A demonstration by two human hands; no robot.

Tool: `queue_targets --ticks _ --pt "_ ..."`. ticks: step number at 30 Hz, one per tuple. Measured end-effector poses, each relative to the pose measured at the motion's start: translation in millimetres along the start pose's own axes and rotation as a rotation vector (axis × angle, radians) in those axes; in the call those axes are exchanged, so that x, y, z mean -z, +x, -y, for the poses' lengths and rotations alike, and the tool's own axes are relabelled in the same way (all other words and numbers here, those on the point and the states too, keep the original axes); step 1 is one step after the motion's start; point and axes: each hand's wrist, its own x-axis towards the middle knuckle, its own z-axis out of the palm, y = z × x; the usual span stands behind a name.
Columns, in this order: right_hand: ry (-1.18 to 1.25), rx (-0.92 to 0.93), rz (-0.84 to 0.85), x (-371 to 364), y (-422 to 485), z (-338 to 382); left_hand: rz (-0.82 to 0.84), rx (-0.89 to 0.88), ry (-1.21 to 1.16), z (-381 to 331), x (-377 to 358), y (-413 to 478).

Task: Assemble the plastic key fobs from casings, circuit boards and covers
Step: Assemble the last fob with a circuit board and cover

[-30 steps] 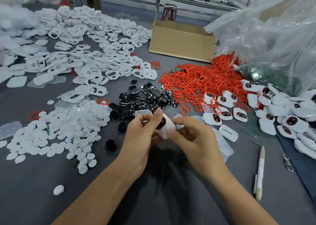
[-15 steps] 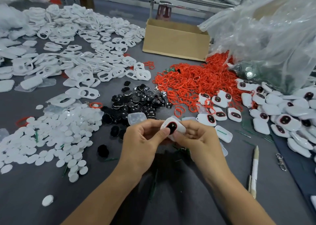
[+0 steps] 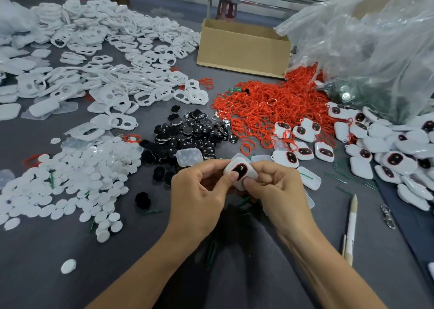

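Observation:
A white key fob (image 3: 242, 170) with a dark, red-rimmed window faces up between both hands above the grey table. My left hand (image 3: 199, 191) grips its left side, thumb pressed on the front. My right hand (image 3: 279, 191) grips its right side, thumb on the lower edge. Black circuit boards (image 3: 187, 135) lie heaped just beyond the hands. White round covers (image 3: 70, 179) spread out at the left. White casings (image 3: 105, 57) fill the far left. Red rings (image 3: 265, 104) lie in a pile at centre right.
Finished fobs (image 3: 387, 153) are piled at the right beside a clear plastic bag (image 3: 375, 45). A cardboard box (image 3: 242, 48) stands at the back. A pen (image 3: 351, 226) and a metal clasp (image 3: 387, 216) lie at the right. A clear casing (image 3: 189, 157) lies near the hands.
The fob has turned from tilted on edge to facing up, and both hands have closed in on it with thumbs on its front. The camera has shifted slightly.

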Motion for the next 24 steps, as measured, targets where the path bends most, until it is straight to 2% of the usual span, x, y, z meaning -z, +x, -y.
queue_targets --ticks 7,11,14,19,24 --pt "0.002 0.064 0.046 1 0 -2 0.027 0.099 -0.122 0 1 6" --pt "-0.282 0.221 -0.036 1 -4 -5 -0.005 0.122 -0.164 -2 2 7" --pt "-0.353 0.248 -0.051 0 -3 -9 0.008 0.144 -0.207 -4 3 8" --pt "-0.294 0.234 -0.048 3 -1 -14 0.078 0.198 -0.381 -6 3 12" --pt "-0.302 0.258 0.049 6 -1 -15 0.104 0.239 -0.436 -7 7 16"
